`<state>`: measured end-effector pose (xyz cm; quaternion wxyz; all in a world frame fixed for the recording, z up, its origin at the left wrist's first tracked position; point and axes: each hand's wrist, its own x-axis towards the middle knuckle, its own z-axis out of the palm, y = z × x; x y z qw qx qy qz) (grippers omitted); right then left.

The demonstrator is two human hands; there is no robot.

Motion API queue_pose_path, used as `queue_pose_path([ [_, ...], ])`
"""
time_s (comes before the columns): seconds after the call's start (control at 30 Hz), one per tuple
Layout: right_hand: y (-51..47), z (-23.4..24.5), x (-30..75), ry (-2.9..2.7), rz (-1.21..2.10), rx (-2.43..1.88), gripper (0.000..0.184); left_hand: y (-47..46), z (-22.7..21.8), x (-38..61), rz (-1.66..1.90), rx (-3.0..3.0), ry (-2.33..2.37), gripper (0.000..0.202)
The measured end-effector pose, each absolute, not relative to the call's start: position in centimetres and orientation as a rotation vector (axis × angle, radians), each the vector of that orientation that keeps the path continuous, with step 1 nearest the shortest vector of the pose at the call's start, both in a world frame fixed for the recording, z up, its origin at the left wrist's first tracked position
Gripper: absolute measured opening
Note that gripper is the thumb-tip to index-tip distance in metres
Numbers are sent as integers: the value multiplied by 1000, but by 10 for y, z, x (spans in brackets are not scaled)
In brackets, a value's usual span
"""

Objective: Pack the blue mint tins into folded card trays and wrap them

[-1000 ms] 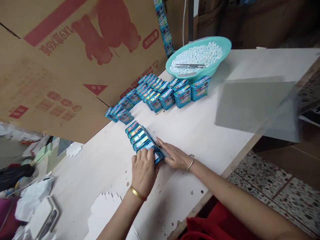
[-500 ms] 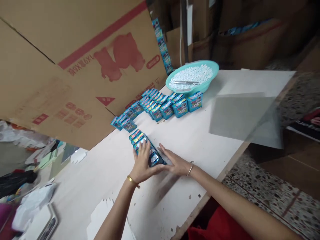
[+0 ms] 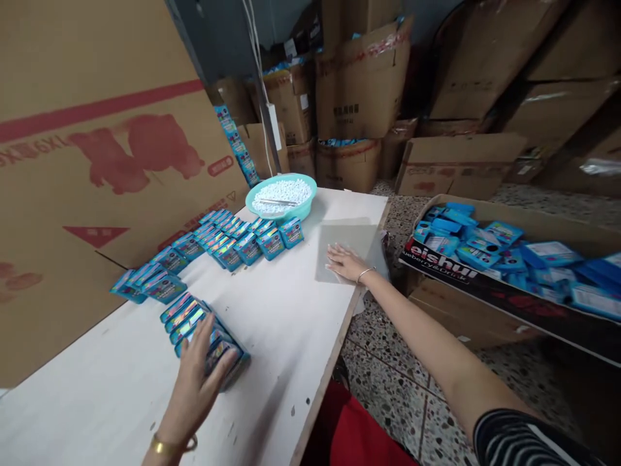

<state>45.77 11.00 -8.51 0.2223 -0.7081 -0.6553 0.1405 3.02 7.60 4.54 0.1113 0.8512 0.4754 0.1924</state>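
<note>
My left hand point(image 3: 196, 378) rests with fingers spread on the near end of a short row of small blue boxes point(image 3: 191, 323) lying on the white table point(image 3: 272, 323). My right hand point(image 3: 345, 262) is stretched far out to the right, fingers flat on a clear plastic sheet point(image 3: 349, 249) at the table's right edge. It grips nothing that I can see. More blue boxes point(image 3: 233, 239) stand in rows further back, beside a teal bowl point(image 3: 281, 197) full of small white pellets.
A big cardboard sheet point(image 3: 97, 168) leans along the table's left side. An open carton of blue boxes point(image 3: 490, 252) sits off the table to the right. Stacked cardboard cartons point(image 3: 359, 84) fill the back. The terrazzo floor point(image 3: 388, 369) lies below the table edge.
My right hand left the row of boxes and reached out right onto the plastic sheet. My left hand stayed on the row. The view swung up and to the right.
</note>
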Motion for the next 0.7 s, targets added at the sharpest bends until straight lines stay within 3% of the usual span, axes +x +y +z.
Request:
queue_pose_path([
  [0.13, 113, -101, 463, -1723, 341, -1890, 32, 37, 47, 64, 626, 2455, 1188, 60],
  [0.3, 116, -86, 455, -1404, 435, -1792, 24, 15, 32, 113, 639, 2279, 1028, 45],
  [0.4, 112, -71, 423, -1299, 459, -1766, 31, 12, 19, 143, 660, 1912, 1074, 41],
  [0.57, 72, -56, 318, -1306, 646, -1473, 39, 15, -16, 174, 874, 1172, 1203, 67],
  [0.7, 29, -57, 278, -1275, 807, -1331, 40, 14, -41, 161, 942, 980, 1238, 55],
])
